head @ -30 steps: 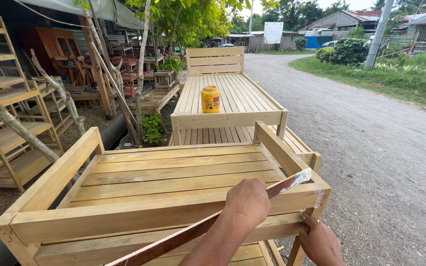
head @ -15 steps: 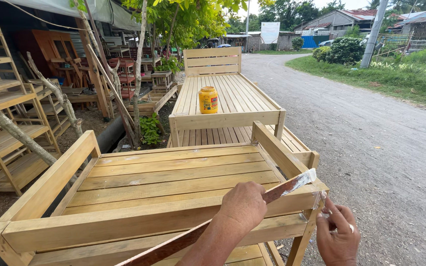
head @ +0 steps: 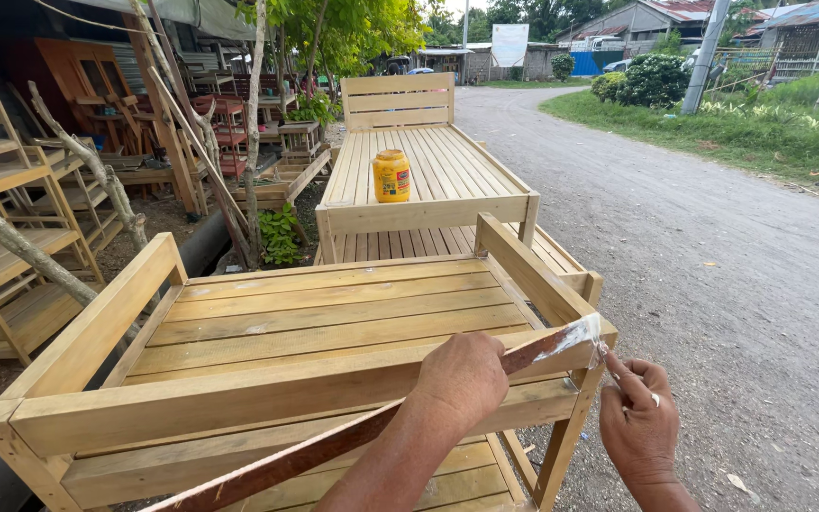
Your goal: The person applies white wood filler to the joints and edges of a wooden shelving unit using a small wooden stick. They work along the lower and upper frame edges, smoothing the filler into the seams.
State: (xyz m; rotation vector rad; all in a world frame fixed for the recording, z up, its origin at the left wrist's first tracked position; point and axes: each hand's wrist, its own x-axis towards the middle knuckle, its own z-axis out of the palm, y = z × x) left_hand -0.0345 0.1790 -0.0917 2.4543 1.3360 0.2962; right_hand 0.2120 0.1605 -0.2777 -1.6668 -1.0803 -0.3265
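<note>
The left hand (head: 462, 379) grips a long reddish-brown wooden strip (head: 353, 438) laid across the pale slatted wooden bench (head: 315, 327), steadying its white-smeared tip while the right hand (head: 639, 422), index finger extended, touches it beside the bench's corner.

Pale matt wooden bench (head: 315, 322), reddish wooden stick (head: 334, 446), glossy yellow plastic jar (head: 391, 175).

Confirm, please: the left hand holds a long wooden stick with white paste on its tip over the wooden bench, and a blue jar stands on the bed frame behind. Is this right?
Not quite. The jar is yellow, not blue, as the head view shows. The rest holds: the left hand holds the long wooden stick with white paste on its tip over the wooden bench, and the jar stands on the bed frame behind.
</note>
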